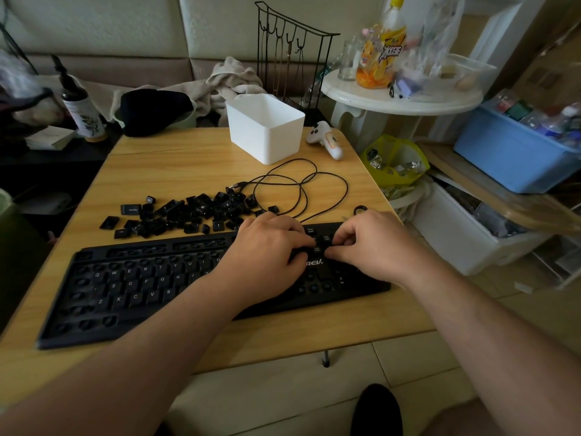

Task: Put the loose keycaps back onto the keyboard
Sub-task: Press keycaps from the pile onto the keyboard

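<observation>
The keycaps (pixel 185 214) lie in a loose heap on the bench (pixel 188 158), just past the left hand (pixel 267 247). They look tiny, light and hard, best pinched by their sides. Both hands rest on the keyboard (pixel 125 287). The right hand (pixel 364 243) has its fingers curled near one key spot. I cannot tell if either hand holds a cap. A black cable (pixel 301 187) loops right beside the heap and could snag. A white box (pixel 265 127) stands farther off.
</observation>
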`<control>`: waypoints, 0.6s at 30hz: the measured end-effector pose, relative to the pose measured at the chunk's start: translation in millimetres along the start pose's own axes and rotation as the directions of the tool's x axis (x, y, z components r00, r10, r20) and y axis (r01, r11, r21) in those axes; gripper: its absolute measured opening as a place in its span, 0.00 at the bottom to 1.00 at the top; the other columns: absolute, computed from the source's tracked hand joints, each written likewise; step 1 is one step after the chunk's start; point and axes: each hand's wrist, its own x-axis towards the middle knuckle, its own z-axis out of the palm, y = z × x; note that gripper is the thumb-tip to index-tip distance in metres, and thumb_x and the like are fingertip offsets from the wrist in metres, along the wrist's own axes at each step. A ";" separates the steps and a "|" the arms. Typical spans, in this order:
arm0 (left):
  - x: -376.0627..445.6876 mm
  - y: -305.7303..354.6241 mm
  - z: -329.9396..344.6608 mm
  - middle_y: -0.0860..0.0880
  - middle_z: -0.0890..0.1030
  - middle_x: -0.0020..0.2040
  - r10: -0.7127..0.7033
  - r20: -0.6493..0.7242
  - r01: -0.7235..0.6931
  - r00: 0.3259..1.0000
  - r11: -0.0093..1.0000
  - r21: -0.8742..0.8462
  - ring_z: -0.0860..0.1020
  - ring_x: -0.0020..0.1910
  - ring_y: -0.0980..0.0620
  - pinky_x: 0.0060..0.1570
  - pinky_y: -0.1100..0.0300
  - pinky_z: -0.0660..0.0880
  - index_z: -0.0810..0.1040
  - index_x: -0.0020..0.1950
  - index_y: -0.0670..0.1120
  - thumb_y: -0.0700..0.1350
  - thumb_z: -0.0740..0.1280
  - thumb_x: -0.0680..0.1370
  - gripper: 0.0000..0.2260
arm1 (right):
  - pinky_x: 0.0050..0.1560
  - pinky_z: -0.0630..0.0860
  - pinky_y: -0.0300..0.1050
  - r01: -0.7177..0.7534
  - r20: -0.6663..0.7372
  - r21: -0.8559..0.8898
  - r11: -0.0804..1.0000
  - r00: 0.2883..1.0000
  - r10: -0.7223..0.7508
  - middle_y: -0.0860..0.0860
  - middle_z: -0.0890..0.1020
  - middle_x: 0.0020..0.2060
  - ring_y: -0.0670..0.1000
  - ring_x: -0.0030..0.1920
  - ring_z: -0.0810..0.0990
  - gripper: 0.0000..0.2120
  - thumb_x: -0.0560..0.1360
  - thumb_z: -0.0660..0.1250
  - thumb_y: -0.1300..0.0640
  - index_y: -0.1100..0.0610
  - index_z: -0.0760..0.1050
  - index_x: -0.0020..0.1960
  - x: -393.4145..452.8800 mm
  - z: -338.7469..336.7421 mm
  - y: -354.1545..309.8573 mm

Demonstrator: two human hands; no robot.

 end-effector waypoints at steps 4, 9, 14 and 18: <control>-1.5 -0.8 1.1 0.60 0.79 0.62 0.015 -0.011 -0.014 1.000 1.000 0.010 0.74 0.63 0.51 0.62 0.46 0.70 0.83 0.64 0.59 0.51 0.67 0.80 0.14 | 0.39 0.80 0.46 0.003 -0.031 -0.123 0.992 1.000 -0.007 0.47 0.83 0.33 0.46 0.37 0.80 0.11 0.73 0.74 0.44 0.51 0.85 0.40 1.6 4.7 -8.0; -5.2 -1.2 5.6 0.59 0.80 0.60 0.052 -0.055 -0.049 0.997 0.997 0.051 0.75 0.61 0.50 0.60 0.46 0.72 0.83 0.64 0.58 0.51 0.65 0.80 0.14 | 0.33 0.76 0.44 -0.019 -0.108 -0.179 0.984 0.994 -0.001 0.49 0.81 0.30 0.49 0.35 0.78 0.13 0.69 0.72 0.44 0.53 0.81 0.35 0.9 11.2 -16.0; -5.4 -1.4 3.4 0.59 0.79 0.62 0.065 -0.047 -0.062 0.997 0.997 0.053 0.74 0.62 0.51 0.59 0.49 0.71 0.82 0.65 0.58 0.53 0.65 0.81 0.14 | 0.38 0.82 0.48 -0.071 -0.101 -0.038 0.997 0.993 0.067 0.46 0.83 0.32 0.46 0.36 0.81 0.10 0.67 0.74 0.44 0.50 0.82 0.37 -1.9 6.4 -8.4; -7.4 0.0 1.1 0.60 0.80 0.62 0.066 -0.068 -0.063 0.995 0.997 0.047 0.74 0.62 0.52 0.61 0.49 0.70 0.82 0.65 0.59 0.53 0.66 0.81 0.14 | 0.36 0.77 0.39 -0.110 -0.109 0.201 0.973 0.985 0.134 0.44 0.84 0.34 0.41 0.37 0.82 0.03 0.71 0.77 0.49 0.48 0.84 0.41 -7.6 -3.8 1.9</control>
